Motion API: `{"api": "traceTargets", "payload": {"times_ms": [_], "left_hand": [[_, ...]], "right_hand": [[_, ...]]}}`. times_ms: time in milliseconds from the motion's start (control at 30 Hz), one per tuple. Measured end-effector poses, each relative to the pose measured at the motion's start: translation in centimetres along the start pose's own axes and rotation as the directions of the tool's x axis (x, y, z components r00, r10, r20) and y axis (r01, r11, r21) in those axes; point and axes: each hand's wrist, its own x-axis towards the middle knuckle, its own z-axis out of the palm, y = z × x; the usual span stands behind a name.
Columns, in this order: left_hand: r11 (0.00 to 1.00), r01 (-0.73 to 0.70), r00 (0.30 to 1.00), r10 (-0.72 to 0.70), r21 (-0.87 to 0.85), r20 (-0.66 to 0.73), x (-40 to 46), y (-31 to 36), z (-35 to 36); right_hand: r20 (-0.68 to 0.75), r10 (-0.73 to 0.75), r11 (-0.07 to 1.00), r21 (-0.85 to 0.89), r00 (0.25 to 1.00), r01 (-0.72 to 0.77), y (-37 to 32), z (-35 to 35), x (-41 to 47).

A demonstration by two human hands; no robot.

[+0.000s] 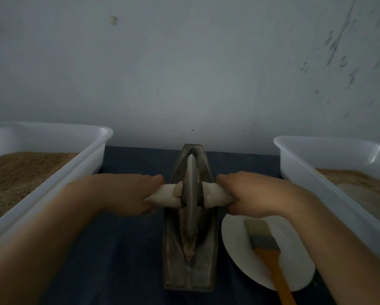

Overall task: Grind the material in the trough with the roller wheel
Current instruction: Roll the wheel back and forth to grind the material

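A grey boat-shaped metal trough (173, 267) lies lengthwise in the middle of the dark blue table. A thin grey roller wheel (191, 194) stands upright in its groove, with pale brown ground material (188, 245) along both sides of the wheel. A pale axle handle (169, 195) sticks out on each side. My left hand (127, 192) grips the left handle end. My right hand (253, 194) grips the right handle end. Both hands are level with the wheel's middle.
A white plastic bin (52, 168) with brown granular material stands at the left. A second white bin (317, 164) with similar material stands at the right. A white plate (235, 243) holding an orange-handled brush (266, 245) lies right of the trough. A grey wall rises behind.
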Motion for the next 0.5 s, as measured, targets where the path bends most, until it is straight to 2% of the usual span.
{"api": "traceTargets", "payload": {"times_ms": [67, 133, 267, 400, 500], "left_hand": [[0.999, 0.026, 0.995, -0.022, 0.037, -0.096, 1.1, -0.2, 0.4], [0.985, 0.082, 0.967, -0.042, 0.152, -0.250, 2.4, -0.5, 1.0], [0.946, 0.192, 0.852, -0.029, 0.262, -0.522, 5.0, -1.2, 2.3], [0.934, 0.247, 0.760, -0.021, 0.259, -0.650, 6.5, -1.9, 2.9], [0.939, 0.247, 0.739, -0.023, 0.240, -0.673, 7.0, -1.9, 2.9]], "right_hand": [[-0.081, 0.038, 0.999, -0.006, 0.996, -0.039, 0.5, 0.8, 1.1], [-0.182, 0.079, 0.996, -0.022, 0.980, -0.084, 1.2, 1.6, 2.3], [-0.382, 0.103, 0.988, -0.064, 0.918, -0.138, 2.4, 3.2, 4.5], [-0.528, 0.066, 0.983, -0.113, 0.847, -0.148, 3.0, 3.7, 5.9], [-0.551, 0.072, 0.984, -0.098, 0.831, -0.151, 3.4, 3.7, 6.6]]}}
